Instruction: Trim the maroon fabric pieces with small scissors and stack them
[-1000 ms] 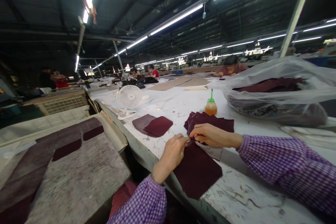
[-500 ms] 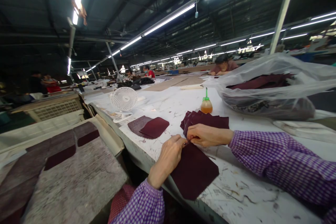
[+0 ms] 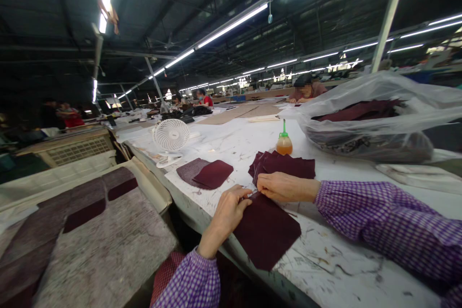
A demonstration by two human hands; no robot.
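Note:
A dark maroon fabric piece (image 3: pixel 267 231) lies flat on the white worktable (image 3: pixel 335 260) near its front edge. My left hand (image 3: pixel 227 214) pinches the piece's far corner, fingers curled. My right hand (image 3: pixel 283 186) rests closed on the same corner, fingertips meeting the left hand's. Just behind my right hand sits a fanned stack of maroon pieces (image 3: pixel 285 164). To the left lie a maroon piece on a greyish piece (image 3: pixel 207 173).
An orange glue bottle with a green nozzle (image 3: pixel 284 143) stands behind the stack. A small white fan (image 3: pixel 171 135) sits far left, a clear plastic bag of dark pieces (image 3: pixel 368 120) at right. A side surface with laid-out pieces (image 3: pixel 90 202) is at left. Other people work at far tables.
My hands have stayed at the fabric corner. The left hand shifted slightly left and down; the view moved a little.

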